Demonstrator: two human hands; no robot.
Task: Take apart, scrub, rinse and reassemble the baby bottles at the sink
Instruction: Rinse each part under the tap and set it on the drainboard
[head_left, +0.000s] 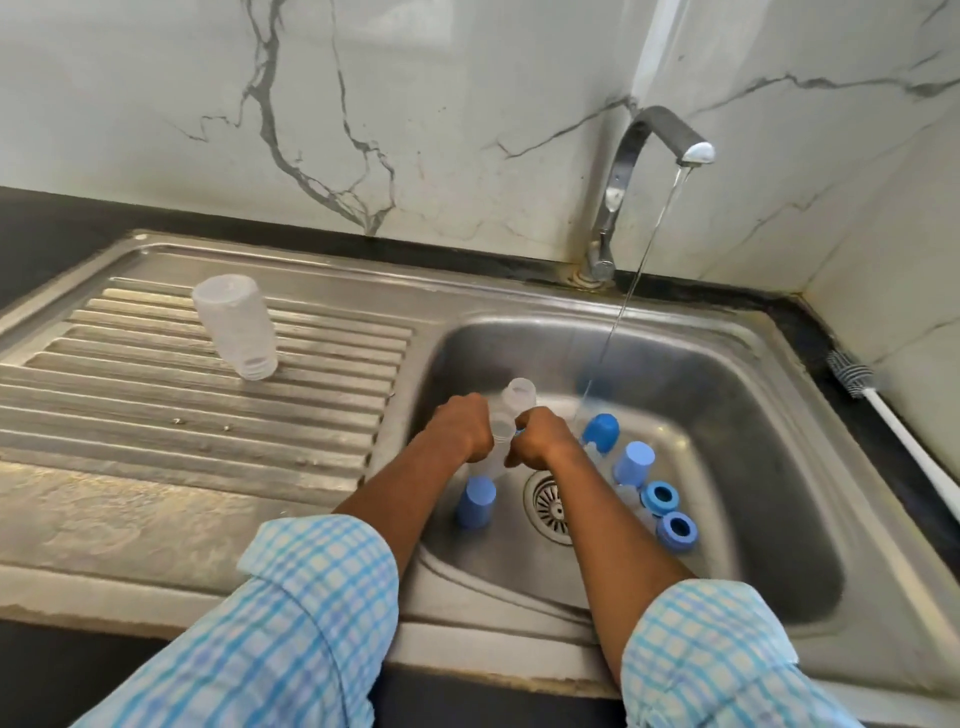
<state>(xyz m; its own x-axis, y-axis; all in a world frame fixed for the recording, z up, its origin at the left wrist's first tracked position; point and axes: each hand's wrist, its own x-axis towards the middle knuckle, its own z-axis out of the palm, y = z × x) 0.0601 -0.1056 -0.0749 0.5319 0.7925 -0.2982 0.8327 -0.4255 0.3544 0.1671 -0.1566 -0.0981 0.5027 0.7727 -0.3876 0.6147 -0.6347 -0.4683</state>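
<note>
Plastic bottle (511, 415): clear, over basin (727, 395), gripped by left hand (464, 427) and right hand (540, 439), fingers curled round it.
Progress: early, I judge; one bare bottle (236, 332) drains far left of hands, collars (660, 498) and caps (632, 463) loose right of and under hands.
Left: scrubbing, rinsing, reassembly; brush (852, 375) idle far right.
Room: basin's side wall near left hand; stream (623, 306) just beyond right hand.

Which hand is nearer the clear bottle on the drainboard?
Left. The left hand is right of the bottle and nearer the camera; the right hand lies beyond it, farther right.
</note>
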